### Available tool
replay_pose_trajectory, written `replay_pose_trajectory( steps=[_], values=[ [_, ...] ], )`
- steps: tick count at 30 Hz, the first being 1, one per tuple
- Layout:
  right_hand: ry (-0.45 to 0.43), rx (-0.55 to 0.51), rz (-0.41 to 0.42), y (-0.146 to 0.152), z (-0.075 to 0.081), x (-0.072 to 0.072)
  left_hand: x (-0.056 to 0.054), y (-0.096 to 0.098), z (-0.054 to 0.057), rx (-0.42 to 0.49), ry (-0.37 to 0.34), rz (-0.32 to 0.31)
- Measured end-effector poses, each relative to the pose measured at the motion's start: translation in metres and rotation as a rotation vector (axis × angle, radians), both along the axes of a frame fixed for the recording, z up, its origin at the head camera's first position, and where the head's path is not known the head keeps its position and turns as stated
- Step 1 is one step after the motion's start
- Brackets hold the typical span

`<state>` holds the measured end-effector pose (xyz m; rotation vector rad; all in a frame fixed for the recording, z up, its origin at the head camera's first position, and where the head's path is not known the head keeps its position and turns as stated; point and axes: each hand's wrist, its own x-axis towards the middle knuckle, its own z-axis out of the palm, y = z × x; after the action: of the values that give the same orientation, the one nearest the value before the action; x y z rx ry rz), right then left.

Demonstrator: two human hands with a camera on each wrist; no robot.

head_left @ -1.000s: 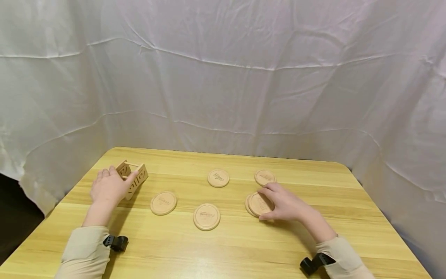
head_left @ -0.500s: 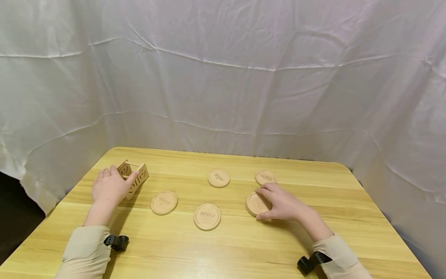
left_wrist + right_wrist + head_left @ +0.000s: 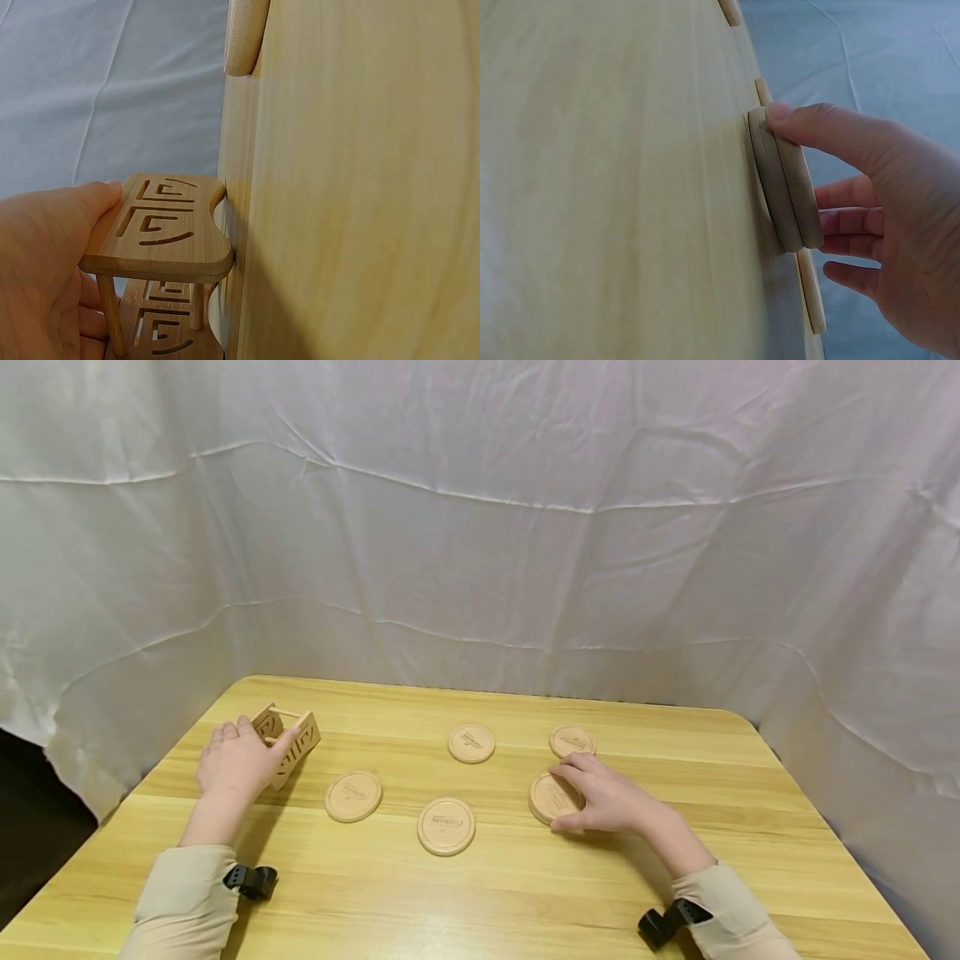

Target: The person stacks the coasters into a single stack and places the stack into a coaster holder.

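Note:
At the table's left, my left hand (image 3: 236,760) grips a wooden coaster holder (image 3: 300,743) with cut-out side panels joined by rods. In the left wrist view the thumb presses one panel of the holder (image 3: 161,217), and the other fingers reach behind it. On the right, my right hand (image 3: 611,797) pinches the upper of two stacked round wooden coasters (image 3: 551,797). From the right wrist, the thumb shows on the edge of the upper coaster (image 3: 799,191), which lies against the lower coaster (image 3: 772,184). The fingertips behind are partly hidden.
Single coasters lie flat: one coaster (image 3: 353,797) near the holder, another coaster (image 3: 446,827) front centre, a coaster (image 3: 471,744) farther back, and a coaster (image 3: 572,742) just beyond my right hand. A pale curtain (image 3: 480,568) hangs behind the wooden table (image 3: 420,910).
My right hand has shifted slightly left with the upper coaster, which now sits more evenly over the lower one. My left hand keeps its grip on the holder, practically unmoved.

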<state>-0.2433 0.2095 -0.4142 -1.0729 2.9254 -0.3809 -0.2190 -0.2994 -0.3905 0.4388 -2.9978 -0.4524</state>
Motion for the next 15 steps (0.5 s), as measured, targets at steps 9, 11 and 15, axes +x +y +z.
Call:
replay_pose_trajectory(
  steps=[9, 11, 15],
  values=[
    [-0.013, -0.015, 0.002, 0.0004, -0.0004, -0.0004, -0.0009, -0.0009, -0.0018, -0.008, 0.01, -0.003],
    [-0.024, -0.012, -0.004, 0.0002, -0.0002, -0.0006, -0.0014, -0.0013, -0.0022, -0.008, 0.01, -0.002],
    [-0.043, -0.011, -0.013, 0.0002, 0.0005, -0.0006, -0.0021, -0.002, -0.003, -0.009, 0.008, -0.002]
  ],
)
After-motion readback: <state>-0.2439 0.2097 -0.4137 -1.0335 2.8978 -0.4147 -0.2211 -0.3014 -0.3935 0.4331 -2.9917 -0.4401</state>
